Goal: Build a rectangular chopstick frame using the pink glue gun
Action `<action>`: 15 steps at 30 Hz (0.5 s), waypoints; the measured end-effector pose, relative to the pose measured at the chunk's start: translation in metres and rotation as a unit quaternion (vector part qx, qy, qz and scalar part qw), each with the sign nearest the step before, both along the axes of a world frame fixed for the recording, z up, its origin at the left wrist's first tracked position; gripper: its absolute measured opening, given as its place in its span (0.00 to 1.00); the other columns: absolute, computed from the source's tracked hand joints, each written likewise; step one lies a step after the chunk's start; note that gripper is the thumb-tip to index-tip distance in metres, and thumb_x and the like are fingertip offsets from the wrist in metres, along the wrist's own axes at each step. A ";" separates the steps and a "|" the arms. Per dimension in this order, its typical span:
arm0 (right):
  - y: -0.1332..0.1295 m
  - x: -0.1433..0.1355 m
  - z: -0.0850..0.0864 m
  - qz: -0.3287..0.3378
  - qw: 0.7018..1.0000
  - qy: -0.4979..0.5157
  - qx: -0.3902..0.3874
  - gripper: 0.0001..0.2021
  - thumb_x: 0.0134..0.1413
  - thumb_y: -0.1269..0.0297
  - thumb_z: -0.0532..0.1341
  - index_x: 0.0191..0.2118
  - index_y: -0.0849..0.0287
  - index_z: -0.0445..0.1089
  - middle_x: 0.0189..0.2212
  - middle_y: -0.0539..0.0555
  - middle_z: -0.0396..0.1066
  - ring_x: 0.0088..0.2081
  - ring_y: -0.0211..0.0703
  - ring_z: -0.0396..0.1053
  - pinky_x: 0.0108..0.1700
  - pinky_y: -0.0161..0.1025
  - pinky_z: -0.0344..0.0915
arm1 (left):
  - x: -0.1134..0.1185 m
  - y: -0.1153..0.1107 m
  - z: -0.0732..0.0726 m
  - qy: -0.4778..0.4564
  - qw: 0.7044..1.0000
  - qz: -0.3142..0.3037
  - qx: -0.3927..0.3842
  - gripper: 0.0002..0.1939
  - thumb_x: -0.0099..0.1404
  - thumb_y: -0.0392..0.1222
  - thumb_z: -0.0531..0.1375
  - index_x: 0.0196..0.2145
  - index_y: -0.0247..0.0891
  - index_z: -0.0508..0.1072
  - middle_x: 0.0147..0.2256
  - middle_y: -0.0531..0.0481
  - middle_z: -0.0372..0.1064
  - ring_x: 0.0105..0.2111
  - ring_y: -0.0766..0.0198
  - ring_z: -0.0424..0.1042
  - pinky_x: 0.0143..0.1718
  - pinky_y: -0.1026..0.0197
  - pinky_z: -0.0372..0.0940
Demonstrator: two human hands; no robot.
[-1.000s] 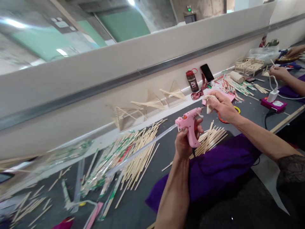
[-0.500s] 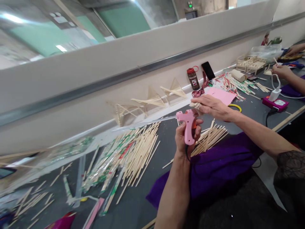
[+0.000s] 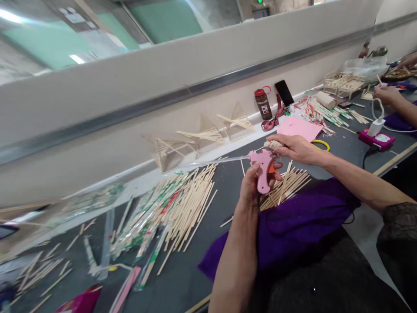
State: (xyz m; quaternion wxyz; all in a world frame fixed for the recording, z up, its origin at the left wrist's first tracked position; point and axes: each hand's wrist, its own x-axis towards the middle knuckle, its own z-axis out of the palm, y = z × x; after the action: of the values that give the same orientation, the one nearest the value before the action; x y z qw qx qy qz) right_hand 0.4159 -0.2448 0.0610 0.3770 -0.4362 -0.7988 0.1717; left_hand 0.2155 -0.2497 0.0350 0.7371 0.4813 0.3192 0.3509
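My left hand (image 3: 252,184) is wrapped round the handle of a pink glue gun (image 3: 264,176) with an orange trigger. A long clear glue stick (image 3: 224,160) juts from its back end toward the left. My right hand (image 3: 293,148) is closed on a crumpled beige tissue (image 3: 272,144), held at the gun's nozzle end, which it hides. Below the hands, a loose pile of wooden sticks (image 3: 291,184) lies beside a purple cloth (image 3: 299,217).
Wrapped and loose chopsticks (image 3: 192,204) cover the left middle of the table. Stick models (image 3: 203,132) lean along the wall. A bottle (image 3: 263,104), a phone (image 3: 284,93), pink paper (image 3: 299,128) and a magenta power strip (image 3: 376,140) stand right. Another person's hand (image 3: 386,93) holds a stick.
The glue gun and my left hand have shifted slightly right and down. My right hand has moved a little right with the tissue, staying at the nozzle end.
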 end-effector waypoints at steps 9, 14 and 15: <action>0.016 0.017 0.003 -0.058 0.993 0.063 0.075 0.13 0.66 0.56 0.56 0.43 0.57 0.75 0.43 0.56 0.73 0.46 0.45 0.70 0.53 0.46 0.66 | 0.005 0.009 -0.011 0.053 0.995 0.079 0.025 0.23 0.45 0.50 0.67 0.35 0.29 0.80 0.16 0.51 0.66 0.15 0.72 0.57 0.15 0.68 0.50; 0.013 0.024 -0.001 -0.059 0.982 0.068 0.164 0.16 0.66 0.52 0.57 0.51 0.53 0.75 0.46 0.57 0.68 0.50 0.47 0.66 0.54 0.49 0.65 | 0.003 0.012 -0.015 0.046 0.996 0.076 0.015 0.22 0.47 0.49 0.65 0.37 0.30 0.80 0.18 0.50 0.69 0.15 0.72 0.57 0.14 0.68 0.48; 0.009 0.021 -0.003 -0.040 0.982 0.040 0.179 0.16 0.66 0.53 0.57 0.52 0.53 0.75 0.46 0.57 0.69 0.50 0.47 0.66 0.54 0.49 0.65 | 0.003 0.012 -0.016 0.047 0.996 0.073 0.014 0.21 0.48 0.49 0.65 0.36 0.30 0.79 0.18 0.51 0.68 0.15 0.72 0.57 0.14 0.68 0.48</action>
State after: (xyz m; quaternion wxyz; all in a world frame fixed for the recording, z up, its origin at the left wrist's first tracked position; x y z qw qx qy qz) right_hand 0.4373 -0.2354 0.0585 0.4874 -0.3863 -0.7826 0.0284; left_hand 0.2180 -0.2374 0.0188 0.6870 0.4826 0.3827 0.3855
